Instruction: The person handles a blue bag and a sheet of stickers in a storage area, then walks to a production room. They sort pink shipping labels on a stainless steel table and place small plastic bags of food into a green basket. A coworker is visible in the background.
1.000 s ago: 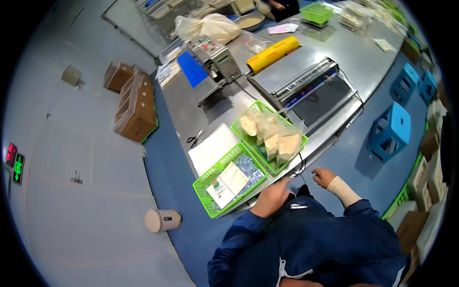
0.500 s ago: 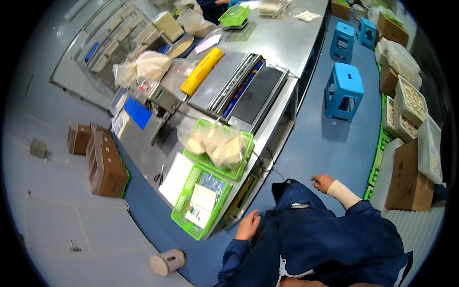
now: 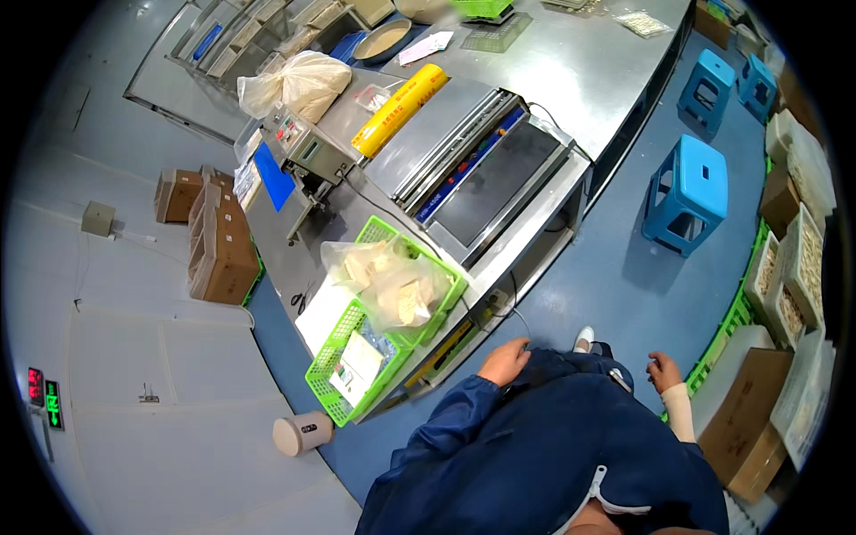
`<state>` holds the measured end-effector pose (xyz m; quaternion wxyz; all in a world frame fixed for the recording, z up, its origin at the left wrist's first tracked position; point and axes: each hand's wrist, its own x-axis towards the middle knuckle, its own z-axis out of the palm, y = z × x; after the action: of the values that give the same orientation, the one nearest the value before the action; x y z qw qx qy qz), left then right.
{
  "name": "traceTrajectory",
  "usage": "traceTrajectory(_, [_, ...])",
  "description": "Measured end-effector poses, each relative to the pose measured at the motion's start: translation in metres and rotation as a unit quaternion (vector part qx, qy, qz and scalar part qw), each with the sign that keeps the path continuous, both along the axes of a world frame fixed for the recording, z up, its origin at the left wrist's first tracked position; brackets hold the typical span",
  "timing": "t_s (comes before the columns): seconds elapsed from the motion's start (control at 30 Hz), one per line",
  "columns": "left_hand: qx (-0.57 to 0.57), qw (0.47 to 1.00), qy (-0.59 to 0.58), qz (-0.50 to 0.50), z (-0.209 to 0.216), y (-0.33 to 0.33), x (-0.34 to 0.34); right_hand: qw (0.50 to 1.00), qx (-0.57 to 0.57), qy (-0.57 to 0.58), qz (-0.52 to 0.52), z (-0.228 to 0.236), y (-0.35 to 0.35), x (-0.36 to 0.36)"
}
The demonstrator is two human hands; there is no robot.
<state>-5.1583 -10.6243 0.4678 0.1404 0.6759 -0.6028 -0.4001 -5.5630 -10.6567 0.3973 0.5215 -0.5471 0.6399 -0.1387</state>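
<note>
My left hand [image 3: 505,362] hangs at my side near the table's front corner. It holds nothing, its fingers loosely bent and partly turned from sight. My right hand [image 3: 662,371], with a pale sleeve at the wrist, is held out on the other side, empty, its fingers slightly curled and apart. Nearest the left hand, on the table's end, are two green plastic baskets. One basket [image 3: 373,226] carries clear bags of pale food pieces [image 3: 406,290]. In the other basket [image 3: 318,378] lie an open notebook [image 3: 358,364] and blue packaging. Neither hand touches them.
The steel table [image 3: 615,76] bears a wrapping machine [image 3: 499,178] with a yellow film roll [image 3: 399,110]. Blue stools [image 3: 700,183] stand on the aisle floor. Along the right are cartons [image 3: 744,410] and trays of pale pieces [image 3: 802,267]. A white bin [image 3: 301,433] stands left of the table.
My view has shifted, and the baskets, machine and stools sit differently in it. A white shoe now shows below me. Both hands have swung, still empty.
</note>
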Motion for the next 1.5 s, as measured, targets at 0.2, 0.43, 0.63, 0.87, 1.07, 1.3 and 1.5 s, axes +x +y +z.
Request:
traceTrajectory(0.2, [0.035,0.999,-0.029,0.024,-0.008,-0.061,-0.029,0.998,0.001,0.058,0.001,0.012,-0.068,-0.059])
traceTrajectory(0.43, [0.032,0.998,-0.031,0.038,-0.033,-0.104,-0.038,0.996,-0.05,0.041,0.054,0.004,-0.164,-0.041])
traceTrajectory(0.63, [-0.007,0.998,-0.002,0.067,-0.02,-0.187,-0.048,0.99,-0.067,0.045,0.112,0.008,-0.261,-0.008])
traceTrajectory(0.87, [-0.07,0.994,0.039,0.073,-0.009,-0.297,-0.04,0.977,-0.079,0.1,0.169,0.039,-0.362,0.01])
traceTrajectory(1.07, [-0.065,0.995,0.076,0.027,-0.012,-0.353,-0.03,0.991,-0.048,0.084,0.097,0.039,-0.417,0.014])
traceTrajectory(1.3, [-0.022,0.995,0.071,0.062,-0.003,-0.398,-0.038,0.976,-0.044,0.131,0.17,0.016,-0.484,0.0])
traceTrajectory(1.5, [0.01,0.99,0.038,0.133,-0.01,-0.443,-0.059,0.942,-0.103,0.132,0.292,0.011,-0.605,0.017])
